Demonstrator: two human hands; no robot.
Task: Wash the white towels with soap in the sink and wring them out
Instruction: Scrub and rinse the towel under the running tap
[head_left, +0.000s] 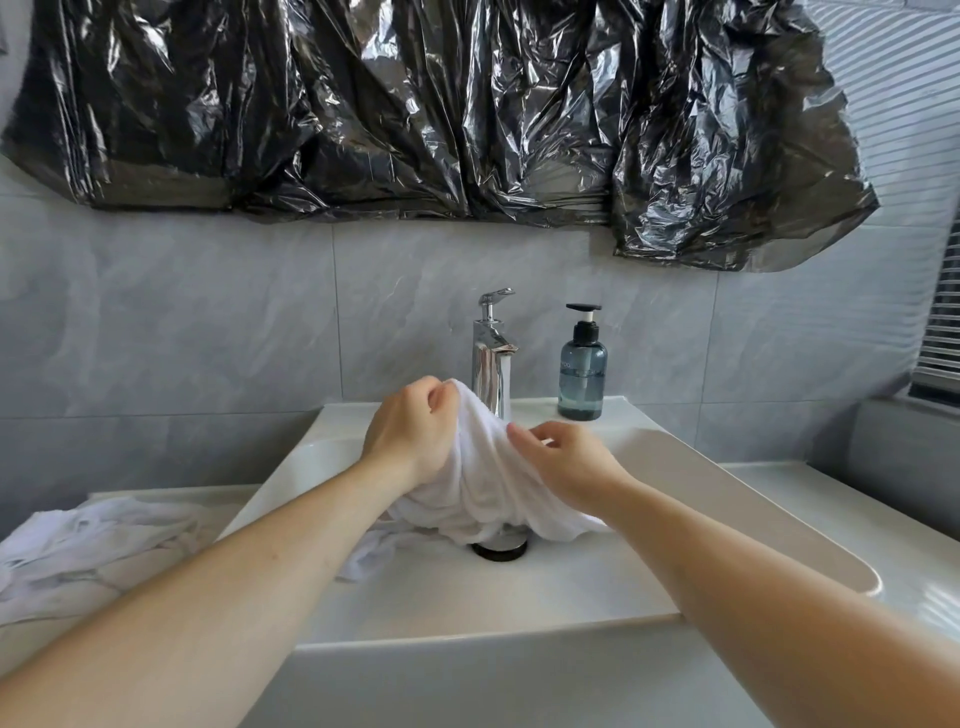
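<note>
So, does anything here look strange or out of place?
Yes: crumpled black plastic hangs over the wall above the faucet, hiding what is behind it. A second towel lies bunched on the counter left of the sink.

There is only one view, from a camera on the person's head, so no second view shares any part of the scene. It looks forward and a little down, from above the near edge of the white sink (597, 592), straight toward the grey tiled wall (208, 322). The lens is wide-angle: the straight lines of the blinds (914, 130) bend at the right border. Both forearms enter from the bottom corners and meet near the middle, close to the camera. The chrome faucet (491, 353) and the soap dispenser (582, 369) stand near the centre, farther away. The black plastic sheet (415, 104) fills the top of the view.
</note>
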